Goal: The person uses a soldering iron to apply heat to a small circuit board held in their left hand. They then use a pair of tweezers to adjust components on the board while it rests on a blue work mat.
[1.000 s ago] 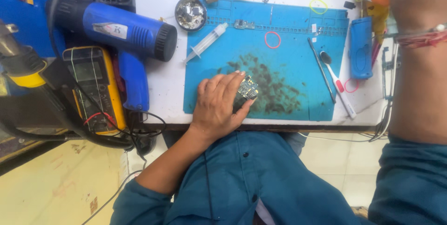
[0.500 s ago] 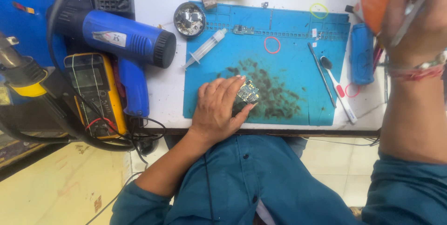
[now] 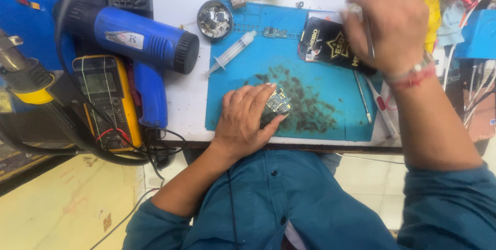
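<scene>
L hand [image 3: 245,120] on circuit board [image 3: 278,101], blue mat [image 3: 330,87]; R hand [image 3: 390,27] w/ tweezers [image 3: 369,35]

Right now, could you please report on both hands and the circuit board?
Left hand pinning small circuit board on blue mat. Right hand raised, gripping thin tool. Black pouch beneath it.

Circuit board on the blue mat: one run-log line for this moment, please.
left hand: pins circuit board on blue mat | right hand: holds thin tool above black pouch | syringe: idle
</scene>
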